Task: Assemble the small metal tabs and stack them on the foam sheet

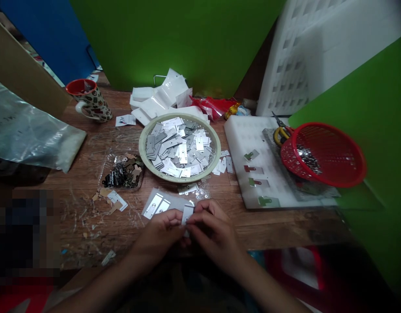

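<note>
A: Where are the hands?

B: Both meet at the table's [285,226] near edge. The left hand [161,232] and right hand [213,230] pinch one small plate [187,214] between their fingertips, the plate upright between them.

A: What lies just beyond?

B: A clear bag [161,204] with two flat plates on it, touching or nearly touching the left fingers. Farther back stands the bowl [144,150], heaped with plates, a few spilled at its right rim.

A: And to the sides?

B: Left of the bowl, a tray [122,174] of dark parts; scraps litter the wood before it. At the far left, a mug [89,102] and a plastic sheet [27,128]. To the right, a white foam board [242,134] reaches near the table's front edge, carrying four coloured pieces and a red basket [327,154] with scissors [280,128] behind.

A: Open room?

B: A bare strip of wood along the front edge, right of the right hand, below the board.
</note>
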The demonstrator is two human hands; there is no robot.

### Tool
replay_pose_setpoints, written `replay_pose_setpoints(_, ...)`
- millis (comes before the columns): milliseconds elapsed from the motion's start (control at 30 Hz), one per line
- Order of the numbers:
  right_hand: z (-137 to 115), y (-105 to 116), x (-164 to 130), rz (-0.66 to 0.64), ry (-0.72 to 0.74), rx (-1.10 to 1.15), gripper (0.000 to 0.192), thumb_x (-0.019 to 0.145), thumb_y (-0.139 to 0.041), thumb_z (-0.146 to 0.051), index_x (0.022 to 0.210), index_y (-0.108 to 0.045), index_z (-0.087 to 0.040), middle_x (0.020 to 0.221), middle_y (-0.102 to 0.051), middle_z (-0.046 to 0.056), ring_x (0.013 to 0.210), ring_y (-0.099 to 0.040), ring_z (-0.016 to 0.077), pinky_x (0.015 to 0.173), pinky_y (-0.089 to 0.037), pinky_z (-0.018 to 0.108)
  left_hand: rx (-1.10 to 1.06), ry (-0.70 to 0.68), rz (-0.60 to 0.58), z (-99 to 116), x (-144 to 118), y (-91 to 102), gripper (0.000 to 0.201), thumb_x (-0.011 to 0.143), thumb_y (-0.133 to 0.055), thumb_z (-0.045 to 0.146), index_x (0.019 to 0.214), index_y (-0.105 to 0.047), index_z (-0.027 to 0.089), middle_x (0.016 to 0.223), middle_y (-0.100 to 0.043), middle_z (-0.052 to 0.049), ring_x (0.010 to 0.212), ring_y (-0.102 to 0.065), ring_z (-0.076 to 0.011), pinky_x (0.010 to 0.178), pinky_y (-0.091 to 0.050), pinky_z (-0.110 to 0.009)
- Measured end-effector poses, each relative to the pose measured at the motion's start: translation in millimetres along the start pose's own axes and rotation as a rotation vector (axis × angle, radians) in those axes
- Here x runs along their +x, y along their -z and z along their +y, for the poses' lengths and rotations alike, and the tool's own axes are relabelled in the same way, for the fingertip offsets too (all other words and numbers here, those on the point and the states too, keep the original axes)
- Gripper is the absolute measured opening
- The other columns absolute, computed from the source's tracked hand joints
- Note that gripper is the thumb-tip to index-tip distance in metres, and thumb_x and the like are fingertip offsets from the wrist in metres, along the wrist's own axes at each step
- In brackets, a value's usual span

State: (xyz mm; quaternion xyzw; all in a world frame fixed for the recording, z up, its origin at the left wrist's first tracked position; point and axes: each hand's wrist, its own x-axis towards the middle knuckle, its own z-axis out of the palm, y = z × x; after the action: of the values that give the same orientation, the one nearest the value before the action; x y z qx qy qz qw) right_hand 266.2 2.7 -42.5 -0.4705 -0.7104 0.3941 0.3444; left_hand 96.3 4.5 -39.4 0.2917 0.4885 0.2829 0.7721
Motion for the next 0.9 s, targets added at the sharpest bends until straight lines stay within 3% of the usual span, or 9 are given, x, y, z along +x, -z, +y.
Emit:
replay_pose_setpoints(133,1.8,-0.2,4.3,0.025,-0.060,0.026,0.011,0.083,-0.061,-0.014,0.092,-0.061,-0.022,0.100,-0.052,0.004,0.098,-0.053,0.0187,0.082,-0.046,0.033,0.098,-0.007,0.011,3.3,-1.2,-1.2,0.007,0.071,-0.062,0.021,0.076,-0.063,0.015,0.061,-0.064,0.001,0.055,-0.054,-0.0109,0.056,-0.042,-0.022)
replay_pose_setpoints(233,3.5,-0.1,5.8,0.036,-0.149,0.078,0.024,0.080,-0.065,-0.015,0.100,-0.055,-0.023,0.100,-0.054,0.004,0.096,-0.054,0.0185,0.083,-0.046,0.033,0.155,-0.034,-0.005,1.3,-1.7,-0.5,0.006,0.075,-0.058,0.020,0.077,-0.063,0.016,0.063,-0.064,0.001,0.058,-0.055,-0.0117,0.058,-0.042,-0.023)
replay_pose_setpoints(400,2.9,2.3,2.6,-0.125,-0.315,0.192,0.028,0.083,-0.061,-0.019,0.110,-0.055,-0.025,0.081,-0.055,-0.002,0.075,-0.056,0.0136,0.067,-0.047,0.026,0.167,-0.025,-0.037,-3.4,-4.5,-0.2,0.010,0.075,-0.057,0.015,0.080,-0.065,0.017,0.065,-0.063,0.003,0.061,-0.056,-0.0118,0.060,-0.041,-0.022)
replay_pose_setpoints(633,-3.5,-1.2,4.3,-0.260,-0.313,0.177,0.021,0.080,-0.059,-0.011,0.097,-0.056,-0.022,0.080,-0.060,-0.002,0.072,-0.057,0.0129,0.064,-0.046,0.025,0.208,-0.009,-0.022,-18.2,-13.0,9.9,0.008,0.078,-0.058,0.019,0.078,-0.066,0.017,0.070,-0.065,0.002,0.067,-0.057,-0.0136,0.063,-0.041,-0.023)
replay_pose_setpoints(767,-5.9,-10.4,9.5,-0.284,-0.325,0.241,0.019,0.078,-0.056,-0.008,0.091,-0.054,-0.022,0.077,-0.061,-0.003,0.066,-0.055,0.0114,0.059,-0.044,0.022,0.300,-0.049,0.032,-19.0,-19.9,17.0,0.011,0.079,-0.058,0.022,0.077,-0.068,0.016,0.074,-0.067,-0.001,0.072,-0.059,-0.0169,0.067,-0.043,-0.026)
replay_pose_setpoints(900,-6.6,-18.0,15.1,-0.276,-0.327,0.290,0.026,0.076,-0.057,-0.007,0.096,-0.054,-0.023,0.078,-0.060,-0.004,0.061,-0.051,0.0092,0.055,-0.041,0.020,0.235,-0.036,0.090,-17.1,-22.9,20.4,0.011,0.078,-0.061,0.024,0.076,-0.067,0.016,0.070,-0.067,-0.001,0.068,-0.060,-0.0169,0.064,-0.044,-0.025)
